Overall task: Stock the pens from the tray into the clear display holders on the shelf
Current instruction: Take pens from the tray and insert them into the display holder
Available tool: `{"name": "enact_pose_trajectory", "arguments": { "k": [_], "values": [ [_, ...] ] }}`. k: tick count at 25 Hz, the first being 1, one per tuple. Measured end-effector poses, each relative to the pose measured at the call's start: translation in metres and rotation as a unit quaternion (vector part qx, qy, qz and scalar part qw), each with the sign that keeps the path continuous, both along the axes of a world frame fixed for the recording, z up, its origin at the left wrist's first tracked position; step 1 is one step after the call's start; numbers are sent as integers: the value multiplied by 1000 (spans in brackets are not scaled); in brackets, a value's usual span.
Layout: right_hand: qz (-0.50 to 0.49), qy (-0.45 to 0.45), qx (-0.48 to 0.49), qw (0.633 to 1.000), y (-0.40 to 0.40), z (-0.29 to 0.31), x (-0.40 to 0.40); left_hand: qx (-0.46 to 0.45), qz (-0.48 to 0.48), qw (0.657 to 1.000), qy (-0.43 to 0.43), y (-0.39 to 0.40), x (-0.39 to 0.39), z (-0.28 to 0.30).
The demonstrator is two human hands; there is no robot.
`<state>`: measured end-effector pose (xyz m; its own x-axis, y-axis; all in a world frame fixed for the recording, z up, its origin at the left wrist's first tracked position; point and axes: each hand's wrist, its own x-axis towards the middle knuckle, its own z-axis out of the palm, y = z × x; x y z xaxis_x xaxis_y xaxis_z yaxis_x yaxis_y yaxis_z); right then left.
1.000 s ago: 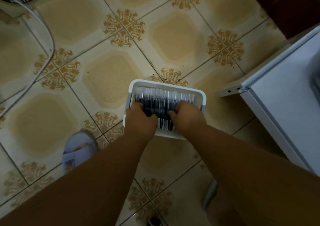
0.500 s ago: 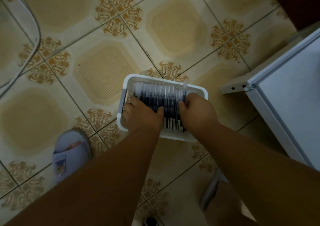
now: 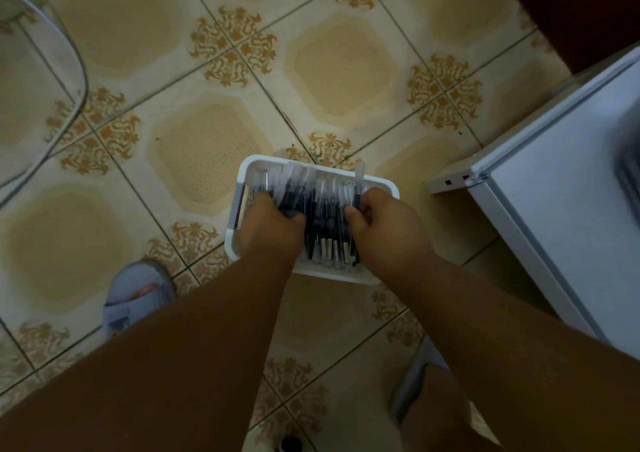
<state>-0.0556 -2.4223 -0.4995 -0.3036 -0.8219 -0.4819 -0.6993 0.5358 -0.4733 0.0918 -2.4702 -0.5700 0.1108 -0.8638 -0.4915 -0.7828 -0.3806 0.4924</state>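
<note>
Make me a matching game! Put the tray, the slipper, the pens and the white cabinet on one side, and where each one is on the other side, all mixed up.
Things:
1. tray
2. slipper
3. pens
4. white cabinet

Places:
A. far right of the picture
B. inside the tray, under both hands
C. on the tiled floor, in the middle
D. lower left, on a foot

Pairs: 1-C, 2-D, 3-B, 4-A

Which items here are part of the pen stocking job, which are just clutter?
Job:
- white tray
- pens in the tray
- left hand, gripping pens
- right hand, gripping pens

Lying about:
- grey cable on the tiled floor
- white cabinet
- slipper
</note>
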Motion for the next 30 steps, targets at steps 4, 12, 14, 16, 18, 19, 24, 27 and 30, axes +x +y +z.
{"name": "enact_pose_trajectory", "arguments": {
  "k": [4, 12, 14, 16, 18, 19, 24, 27, 30],
  "values": [
    [-17, -16, -49, 998, 0, 56, -1, 44, 31, 996, 72, -6, -3, 50],
    [-31, 14, -179, 983, 49, 234, 4, 31, 102, 952, 286, 32, -7, 219],
    [-38, 25, -222, 974, 78, 283, 4, 28, 82, 939, 334, 55, -11, 271],
    [-42, 45, -280, 958, 112, 329, 3, 12, 40, 932, 359, 82, -17, 323],
    [-60, 68, -332, 939, 147, 369, 1, -5, 7, 926, 377, 109, -24, 365],
    [-73, 79, -357, 928, 166, 388, -1, -18, -8, 920, 390, 124, -30, 386],
    [-128, 168, -426, 880, 263, 465, -11, -63, -89, 887, 449, 200, -56, 472],
    [-148, 206, -437, 863, 297, 497, -19, -74, -105, 865, 485, 223, -69, 509],
    [-178, 208, -469, 840, 298, 523, -33, -86, -105, 835, 533, 221, -87, 539]
  ]
}}
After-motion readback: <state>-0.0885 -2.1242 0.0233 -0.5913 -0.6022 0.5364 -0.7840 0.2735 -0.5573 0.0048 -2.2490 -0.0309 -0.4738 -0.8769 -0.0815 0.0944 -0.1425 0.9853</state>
